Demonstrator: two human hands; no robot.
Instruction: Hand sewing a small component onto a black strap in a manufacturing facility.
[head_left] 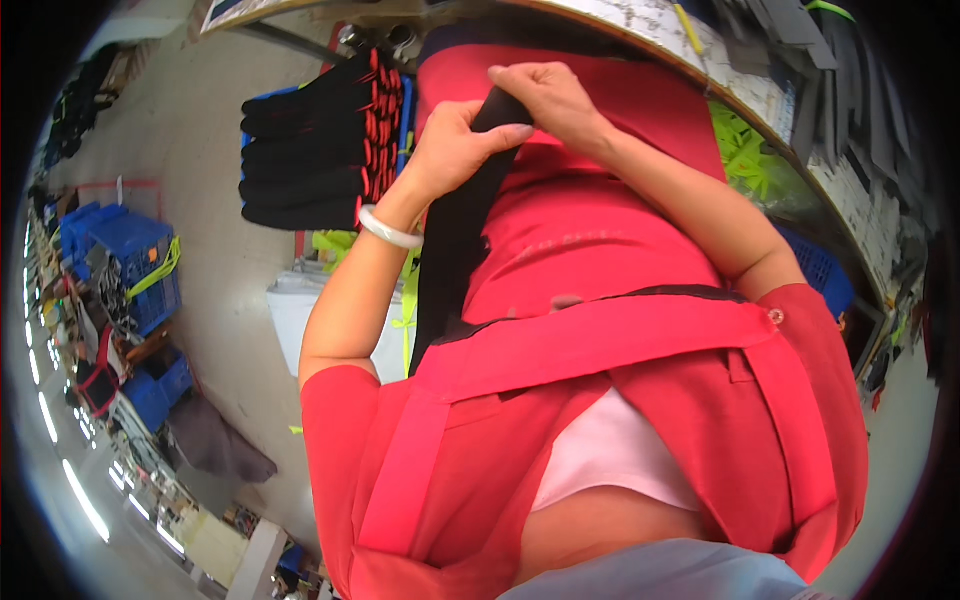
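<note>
A long black fabric strip (452, 262) runs between my hands and hangs down along the left side of my red apron (610, 190). My left hand (455, 148), with a white bangle at its wrist, is closed on the strip, thumb lying across it. Just above and to the right, my right hand (553, 103) pinches the strip's upper end. Only a short stretch of black fabric shows between the two hands. To the left of them, black knitted pieces (310, 145) with red edges lie stacked in a blue crate (408, 110).
A worktable edge (760, 115) curves along the far right, with grey strips (840, 100) piled on it. Yellow-green material (745, 150) and a blue basket (815, 268) sit beneath. Blue crates (130, 265) stand across the floor at left. A white bag (300, 315) lies beside me.
</note>
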